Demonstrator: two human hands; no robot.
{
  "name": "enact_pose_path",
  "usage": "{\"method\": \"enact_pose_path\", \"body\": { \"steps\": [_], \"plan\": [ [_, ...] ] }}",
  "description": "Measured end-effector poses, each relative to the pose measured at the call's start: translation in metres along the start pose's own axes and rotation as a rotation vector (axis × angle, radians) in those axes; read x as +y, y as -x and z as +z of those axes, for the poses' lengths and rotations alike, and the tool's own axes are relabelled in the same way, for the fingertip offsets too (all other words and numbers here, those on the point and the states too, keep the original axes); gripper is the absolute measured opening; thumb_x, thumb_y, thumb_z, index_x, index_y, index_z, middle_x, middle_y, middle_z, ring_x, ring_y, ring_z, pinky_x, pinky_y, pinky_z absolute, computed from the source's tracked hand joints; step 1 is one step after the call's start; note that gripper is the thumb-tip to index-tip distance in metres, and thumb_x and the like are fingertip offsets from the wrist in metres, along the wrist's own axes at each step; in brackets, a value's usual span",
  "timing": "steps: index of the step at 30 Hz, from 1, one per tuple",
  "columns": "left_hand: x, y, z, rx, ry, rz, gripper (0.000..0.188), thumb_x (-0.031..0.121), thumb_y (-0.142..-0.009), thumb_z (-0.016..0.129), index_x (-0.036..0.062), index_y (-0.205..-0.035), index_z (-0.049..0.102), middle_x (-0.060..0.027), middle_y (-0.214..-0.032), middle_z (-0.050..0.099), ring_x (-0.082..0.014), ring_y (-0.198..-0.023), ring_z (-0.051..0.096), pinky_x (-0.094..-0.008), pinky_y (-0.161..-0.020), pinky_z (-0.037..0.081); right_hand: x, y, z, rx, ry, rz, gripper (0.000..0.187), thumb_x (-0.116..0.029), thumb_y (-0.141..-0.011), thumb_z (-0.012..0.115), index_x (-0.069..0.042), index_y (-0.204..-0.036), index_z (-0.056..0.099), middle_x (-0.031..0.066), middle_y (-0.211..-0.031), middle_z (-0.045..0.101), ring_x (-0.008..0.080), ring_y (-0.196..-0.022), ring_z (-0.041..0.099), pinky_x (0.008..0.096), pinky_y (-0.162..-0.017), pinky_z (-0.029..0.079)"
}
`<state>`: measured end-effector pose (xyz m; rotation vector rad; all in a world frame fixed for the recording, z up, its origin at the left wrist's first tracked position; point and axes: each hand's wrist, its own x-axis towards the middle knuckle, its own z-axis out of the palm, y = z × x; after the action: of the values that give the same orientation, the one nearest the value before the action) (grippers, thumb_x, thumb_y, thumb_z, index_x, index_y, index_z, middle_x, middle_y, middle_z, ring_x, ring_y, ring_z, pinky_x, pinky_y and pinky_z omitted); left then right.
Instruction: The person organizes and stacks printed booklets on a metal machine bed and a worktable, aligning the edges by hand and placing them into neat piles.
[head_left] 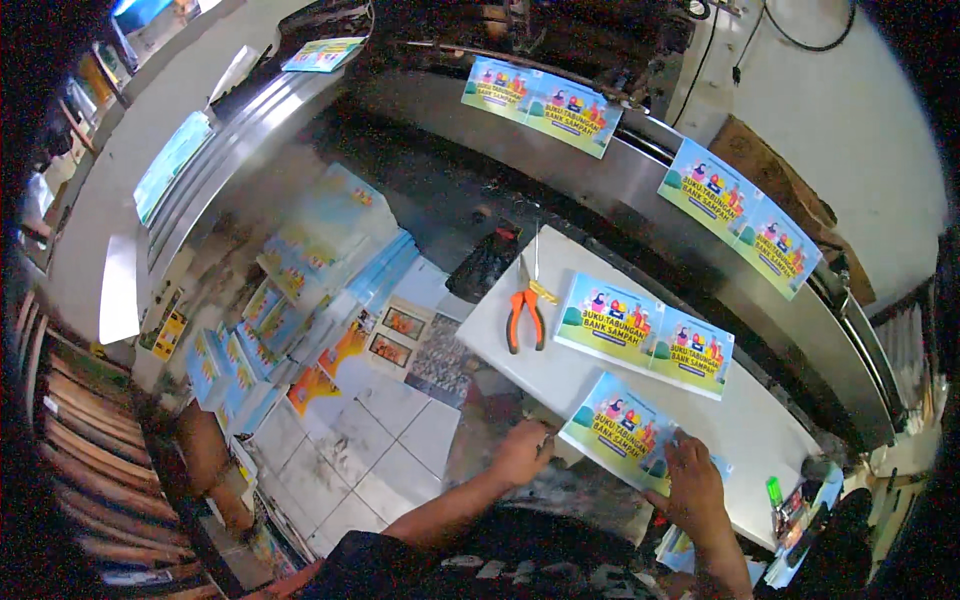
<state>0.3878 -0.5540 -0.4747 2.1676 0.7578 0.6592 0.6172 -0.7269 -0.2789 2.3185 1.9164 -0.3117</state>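
Observation:
A printed cover sheet [618, 425] in blue, green and yellow, with cartoon figures, lies tilted over the near edge of the white tabletop [510, 375]. My right hand [692, 482] is closed on its right part, hiding some of the print. My left hand [520, 452] is closed beside the sheet's left corner; whatever is between its fingertips is too small to make out. Just beyond is a stack of matching two-panel sheets [645, 335]. Orange-handled pliers [525, 315] and a slim yellow-handled tool [540, 285] rest left of that stack.
Matching sheets [740, 215] and another pair [540, 105] lie along the metal ledge behind the table. Several booklet stacks [245, 365] stand on the left floor, near a black bag [485, 262]. A green-capped item [774, 490] sits at the table's right end.

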Motion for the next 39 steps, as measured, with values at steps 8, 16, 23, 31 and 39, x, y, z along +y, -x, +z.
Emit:
{"method": "enact_pose_path", "body": {
  "steps": [8,16,23,31,39],
  "plan": [
    [0.002,0.003,-0.003,-0.021,0.021,-0.064,0.018,0.015,-0.082,0.059,0.0016,-0.094,0.06,-0.0192,-0.092,0.058,-0.0394,-0.088,0.056,-0.0472,-0.079,0.045,0.004,-0.008,-0.003,-0.036,-0.062,0.001,0.081,-0.039,-0.063,0.08,0.0,-0.126,0.049,0.0221,-0.137,0.043,0.0378,-0.121,0.046,0.0455,-0.097,0.046],
    [0.004,0.005,-0.009,-0.029,0.008,-0.057,0.022,0.016,-0.084,0.058,0.0027,-0.102,0.062,-0.0182,-0.097,0.061,-0.0383,-0.092,0.058,-0.045,-0.082,0.046,-0.015,-0.007,-0.026,-0.142,-0.072,0.019,0.079,-0.031,-0.068,0.077,-0.001,-0.132,0.043,0.0229,-0.141,0.039,0.0388,-0.13,0.038,0.0449,-0.104,0.04],
    [0.001,0.001,-0.009,-0.096,0.019,-0.113,0.018,0.018,-0.085,0.058,0.0035,-0.096,0.059,-0.0191,-0.09,0.06,-0.0394,-0.089,0.058,-0.0475,-0.076,0.046,-0.001,-0.004,-0.012,-0.217,-0.13,0.062,0.071,-0.018,-0.075,0.069,-0.002,-0.137,0.036,0.0203,-0.146,0.033,0.0373,-0.135,0.032,0.0433,-0.107,0.038],
    [-0.005,0.002,-0.002,-0.04,0.013,-0.096,0.021,0.021,-0.086,0.057,0.0037,-0.097,0.058,-0.019,-0.091,0.06,-0.0397,-0.087,0.06,-0.0479,-0.074,0.047,0.038,-0.01,-0.078,-0.016,-0.314,0.268,0.032,-0.006,-0.08,0.057,-0.007,-0.111,0.065,0.0225,-0.086,0.065,0.0372,-0.077,0.064,0.0446,-0.072,0.05],
    [-0.003,0.004,-0.003,0.007,0.114,-0.164,0.023,0.01,-0.081,0.061,0.0033,-0.103,0.059,-0.0196,-0.095,0.061,-0.0393,-0.089,0.06,-0.0452,-0.078,0.049,0.173,-0.138,-0.202,1.073,0.129,0.241,0.055,0.001,-0.087,0.045,-0.016,-0.139,0.046,0.0146,-0.143,0.043,0.029,-0.129,0.044,0.0377,-0.101,0.04]
  ]
}}
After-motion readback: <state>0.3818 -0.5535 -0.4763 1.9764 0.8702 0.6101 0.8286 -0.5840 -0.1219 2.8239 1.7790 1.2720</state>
